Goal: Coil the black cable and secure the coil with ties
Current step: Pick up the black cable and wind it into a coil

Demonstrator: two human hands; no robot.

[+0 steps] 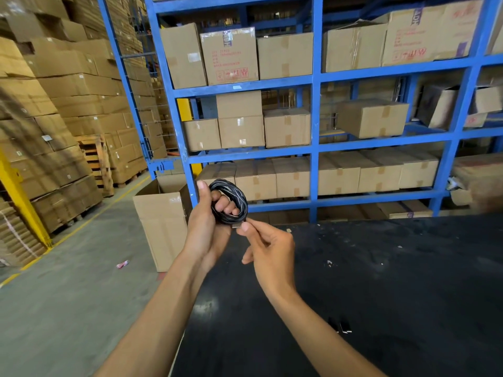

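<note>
Above the near table point(381, 268), your left hand point(206, 227) grips the coil point(231, 200); your right hand point(268, 247) pinches its plug end point(237, 226); loosen either and loops could spring apart.

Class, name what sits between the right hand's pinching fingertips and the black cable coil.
In the head view, a small metal connector juts from the coil; the right hand pinches it.

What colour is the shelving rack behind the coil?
Blue, seen in the head view: the rack has blue posts and beams.

The coiled cable point(230, 202) is being held above the worktop point(381, 268), with shelving point(314, 118) behind and an open box point(163, 224) left.
</note>
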